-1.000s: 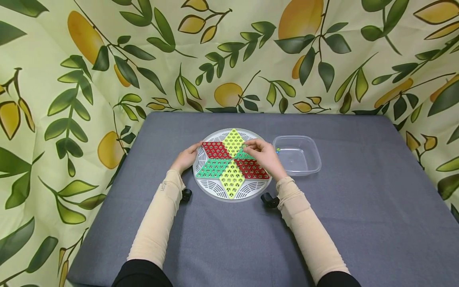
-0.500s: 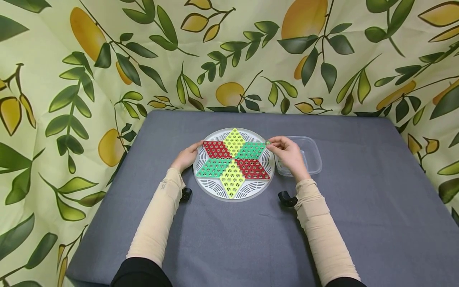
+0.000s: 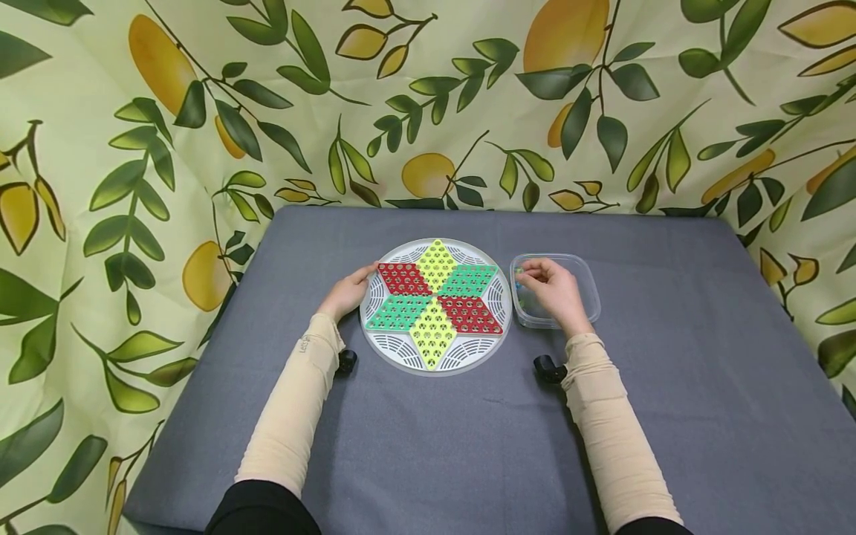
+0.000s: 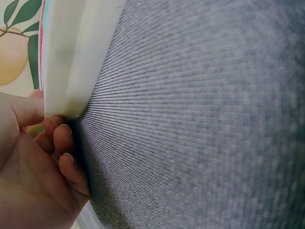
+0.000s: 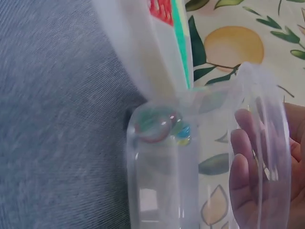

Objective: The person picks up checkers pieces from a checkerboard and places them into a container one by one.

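A round Chinese checkers board [image 3: 399, 358] with a red, green and yellow star of holes lies on the table. My left hand [image 3: 348, 293] holds its left rim; the left wrist view has the thumb on the board's edge and the fingers curled at its underside. My right hand [image 3: 551, 291] is over the clear plastic container [image 3: 588, 297], right of the board. Through the container's wall, its fingers [image 5: 239, 171] look loosely bent with nothing seen between them. Inside, several marbles [image 5: 183, 133] sit in a corner; a larger clear one [image 5: 153, 125] is blurred.
The table [image 3: 689, 357] is covered in grey cloth. Behind it hangs a leaf-and-fruit patterned curtain [image 3: 428, 96]. Black wrist cameras [image 3: 550, 369] are on both forearms, close above the table.
My right hand has moved right from the board's green area to over the container, after carrying a marble in its fingertips. My left hand has stayed at the board's rim.
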A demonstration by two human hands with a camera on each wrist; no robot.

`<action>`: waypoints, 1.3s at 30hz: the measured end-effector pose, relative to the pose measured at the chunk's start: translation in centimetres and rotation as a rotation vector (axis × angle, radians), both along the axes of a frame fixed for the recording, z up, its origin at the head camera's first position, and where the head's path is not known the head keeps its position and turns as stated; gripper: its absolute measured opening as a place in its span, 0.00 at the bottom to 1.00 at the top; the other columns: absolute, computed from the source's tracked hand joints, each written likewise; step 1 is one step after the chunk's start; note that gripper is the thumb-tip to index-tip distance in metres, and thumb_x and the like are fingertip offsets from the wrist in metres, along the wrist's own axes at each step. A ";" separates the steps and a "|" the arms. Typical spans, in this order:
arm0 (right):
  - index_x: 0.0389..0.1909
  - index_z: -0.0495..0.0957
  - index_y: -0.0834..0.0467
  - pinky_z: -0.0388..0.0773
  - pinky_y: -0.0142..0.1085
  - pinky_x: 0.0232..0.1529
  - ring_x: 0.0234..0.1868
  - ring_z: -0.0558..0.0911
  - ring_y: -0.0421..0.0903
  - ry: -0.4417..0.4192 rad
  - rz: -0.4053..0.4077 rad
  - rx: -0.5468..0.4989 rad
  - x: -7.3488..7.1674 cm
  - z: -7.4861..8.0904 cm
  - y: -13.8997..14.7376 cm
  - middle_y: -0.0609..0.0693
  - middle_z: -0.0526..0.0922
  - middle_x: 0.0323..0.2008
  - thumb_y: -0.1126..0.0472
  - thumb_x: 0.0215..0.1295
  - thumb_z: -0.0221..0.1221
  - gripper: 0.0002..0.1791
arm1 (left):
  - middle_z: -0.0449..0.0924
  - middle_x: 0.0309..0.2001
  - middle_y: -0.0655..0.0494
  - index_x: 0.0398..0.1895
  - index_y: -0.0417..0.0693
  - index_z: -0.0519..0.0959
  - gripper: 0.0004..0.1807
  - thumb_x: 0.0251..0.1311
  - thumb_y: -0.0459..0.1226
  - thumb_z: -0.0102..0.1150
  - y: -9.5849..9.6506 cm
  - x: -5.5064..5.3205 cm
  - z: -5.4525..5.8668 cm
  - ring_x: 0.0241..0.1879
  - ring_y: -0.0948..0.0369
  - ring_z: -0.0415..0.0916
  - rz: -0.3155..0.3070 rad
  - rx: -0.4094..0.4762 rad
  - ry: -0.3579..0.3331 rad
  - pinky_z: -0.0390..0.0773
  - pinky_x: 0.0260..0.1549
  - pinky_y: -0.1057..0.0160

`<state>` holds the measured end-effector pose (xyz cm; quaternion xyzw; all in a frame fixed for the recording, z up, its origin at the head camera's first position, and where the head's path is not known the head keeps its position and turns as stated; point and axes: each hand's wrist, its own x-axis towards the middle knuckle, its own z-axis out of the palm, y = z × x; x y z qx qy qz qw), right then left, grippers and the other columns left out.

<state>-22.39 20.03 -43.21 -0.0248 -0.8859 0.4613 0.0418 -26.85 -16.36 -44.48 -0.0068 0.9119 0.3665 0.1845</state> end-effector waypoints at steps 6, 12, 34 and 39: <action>0.47 0.78 0.60 0.71 0.34 0.38 0.40 0.79 0.49 0.001 -0.015 0.059 0.0 -0.2 0.5 0.58 0.84 0.41 0.57 0.63 0.58 0.15 | 0.49 0.74 0.55 0.72 0.66 0.52 0.26 0.72 0.42 0.29 0.0 -0.1 0.0 0.73 0.50 0.44 -0.010 -0.003 0.006 0.47 0.71 0.50; 0.45 0.78 0.61 0.71 0.33 0.37 0.40 0.81 0.50 -0.006 0.025 0.130 -0.1 -0.4 1.1 0.58 0.85 0.39 0.57 0.63 0.58 0.14 | 0.49 0.74 0.55 0.72 0.67 0.53 0.26 0.71 0.43 0.30 0.0 -0.1 -0.1 0.73 0.50 0.45 0.002 -0.010 -0.004 0.48 0.71 0.50; 0.44 0.78 0.63 0.73 0.29 0.32 0.30 0.83 0.45 -0.086 0.117 0.117 -0.7 0.0 2.3 0.61 0.85 0.35 0.59 0.63 0.58 0.13 | 0.51 0.73 0.56 0.72 0.67 0.53 0.26 0.71 0.43 0.30 -0.1 -0.2 -0.1 0.73 0.50 0.46 -0.004 -0.014 0.016 0.49 0.71 0.50; 0.44 0.78 0.63 0.72 0.31 0.34 0.30 0.81 0.43 -0.083 0.114 0.132 -0.4 0.0 2.5 0.61 0.84 0.34 0.58 0.63 0.58 0.14 | 0.51 0.73 0.56 0.72 0.67 0.54 0.26 0.71 0.42 0.30 -0.1 -0.3 -0.3 0.73 0.51 0.46 0.002 -0.009 0.011 0.48 0.71 0.51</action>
